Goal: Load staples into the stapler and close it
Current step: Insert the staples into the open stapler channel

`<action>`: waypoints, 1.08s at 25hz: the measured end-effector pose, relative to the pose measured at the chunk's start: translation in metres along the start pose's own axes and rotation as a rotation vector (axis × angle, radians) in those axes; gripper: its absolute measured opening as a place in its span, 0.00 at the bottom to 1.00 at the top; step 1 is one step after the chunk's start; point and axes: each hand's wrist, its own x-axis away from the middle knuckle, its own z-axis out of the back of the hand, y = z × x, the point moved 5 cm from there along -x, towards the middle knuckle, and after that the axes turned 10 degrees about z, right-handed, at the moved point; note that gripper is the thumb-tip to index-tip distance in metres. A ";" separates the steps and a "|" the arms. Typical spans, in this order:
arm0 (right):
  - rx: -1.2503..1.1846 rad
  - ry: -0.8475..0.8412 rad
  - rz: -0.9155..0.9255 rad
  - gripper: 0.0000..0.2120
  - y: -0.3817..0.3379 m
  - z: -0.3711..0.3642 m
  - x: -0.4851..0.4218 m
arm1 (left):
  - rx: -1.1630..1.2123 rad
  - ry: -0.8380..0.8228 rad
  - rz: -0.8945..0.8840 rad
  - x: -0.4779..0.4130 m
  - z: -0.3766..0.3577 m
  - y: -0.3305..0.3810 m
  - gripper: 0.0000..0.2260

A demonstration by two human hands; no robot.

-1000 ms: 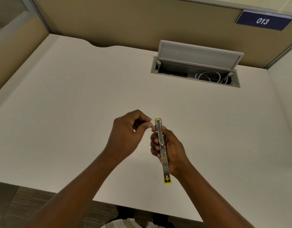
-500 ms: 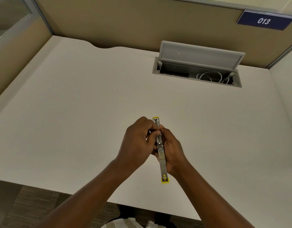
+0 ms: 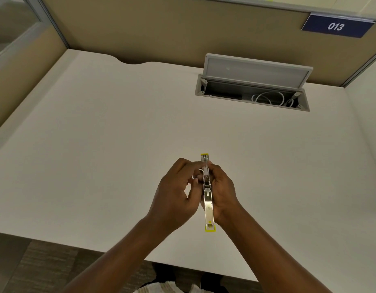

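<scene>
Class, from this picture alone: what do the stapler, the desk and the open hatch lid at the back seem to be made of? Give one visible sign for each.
Stapler: polished metal, likely steel, since it glints; its yellow end tips look like plastic.
Desk: smooth matt off-white top, probably laminate; no grain shows.
Hatch lid: pale grey, dull sheen, moulded frame; plastic or painted metal, hard to tell.

We hold the stapler (image 3: 207,193) above the near middle of the desk (image 3: 98,144), lengthwise front to back, left hand (image 3: 178,195) on its left, right hand (image 3: 222,191) on its right, both touching it. Behind and to the right, a cable tray (image 3: 252,98) is sunk in the desk, lid (image 3: 256,70) raised at its rear, cable (image 3: 267,98) inside. Partition (image 3: 161,34) behind; number plate (image 3: 336,26) on it, upper right.
</scene>
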 end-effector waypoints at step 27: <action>-0.013 -0.043 -0.060 0.19 0.021 0.005 0.009 | -0.155 -0.191 0.115 0.017 -0.012 -0.022 0.27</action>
